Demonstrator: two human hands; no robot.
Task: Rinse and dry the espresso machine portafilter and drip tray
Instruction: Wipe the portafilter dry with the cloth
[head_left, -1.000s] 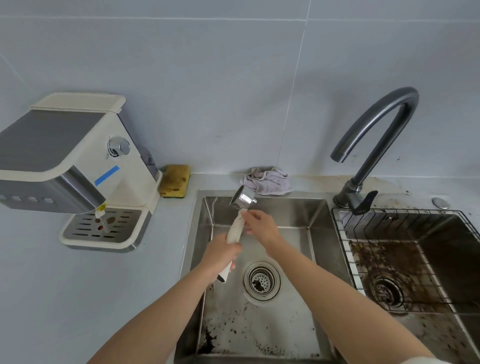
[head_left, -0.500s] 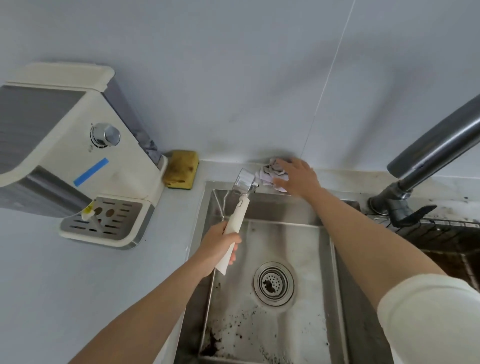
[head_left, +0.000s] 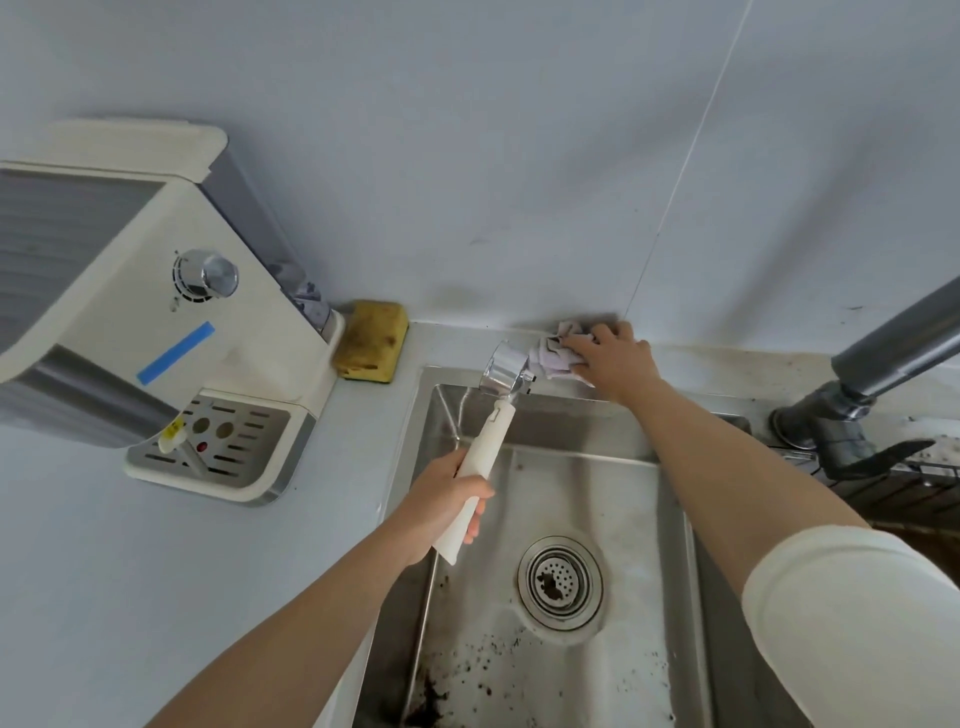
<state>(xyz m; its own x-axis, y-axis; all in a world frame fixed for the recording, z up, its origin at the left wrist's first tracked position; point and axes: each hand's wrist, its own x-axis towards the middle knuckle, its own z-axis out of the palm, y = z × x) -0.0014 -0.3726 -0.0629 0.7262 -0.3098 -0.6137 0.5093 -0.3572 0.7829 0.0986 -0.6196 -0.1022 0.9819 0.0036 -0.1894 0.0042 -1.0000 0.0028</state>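
One cream and grey espresso machine stands on the pale worktop well left of the left grip, with its slotted metal drip tray in its base. Below that grip lies the stainless steel sink. The left grip is wrapped round the white-handled chrome portafilter, whose head nears the right grip, fingers curled on a crumpled lilac cloth.

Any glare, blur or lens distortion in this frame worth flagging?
Head view: soft even light, no hard shadows; glare on the portafilter basket and the sink wall; wide-angle distortion tilts the espresso machine; right hand and cloth slightly soft.
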